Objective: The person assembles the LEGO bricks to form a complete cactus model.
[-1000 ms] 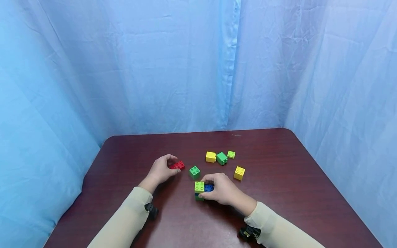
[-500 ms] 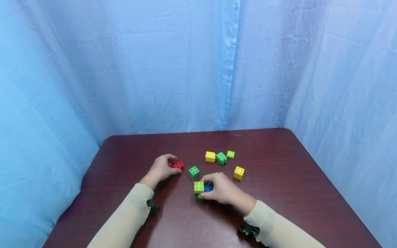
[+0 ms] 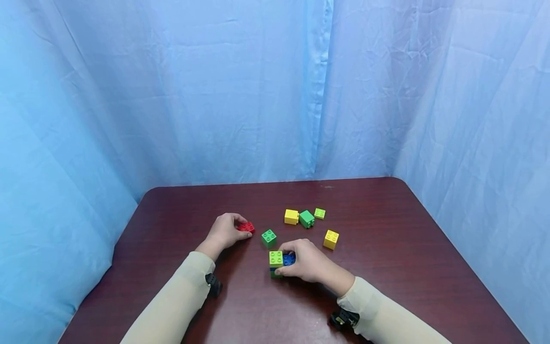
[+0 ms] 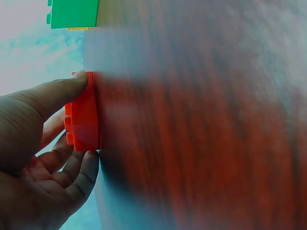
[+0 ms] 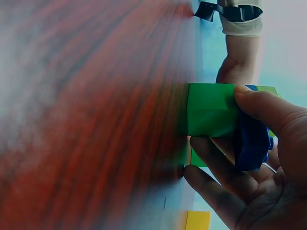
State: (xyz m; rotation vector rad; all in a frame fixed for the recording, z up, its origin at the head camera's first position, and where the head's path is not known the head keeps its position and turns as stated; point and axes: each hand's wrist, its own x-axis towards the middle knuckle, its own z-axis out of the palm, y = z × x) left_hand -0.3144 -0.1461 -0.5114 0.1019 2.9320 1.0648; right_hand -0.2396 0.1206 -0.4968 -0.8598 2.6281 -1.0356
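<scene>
While your right hand [image 3: 307,265] gripped the block stack [image 3: 278,264], your left hand [image 3: 224,232] pinched the red brick [image 3: 246,227]; joining them likely needed stud alignment.

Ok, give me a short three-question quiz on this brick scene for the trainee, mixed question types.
1. True or false: the left hand pinches the red brick.
2. Which does the right hand grip? A) a lone yellow brick B) the brick stack of lime, blue and green C) nothing
3. How many loose bricks lie on the table beyond both hands?

Key: 1 true; 2 B; 3 five.
</scene>
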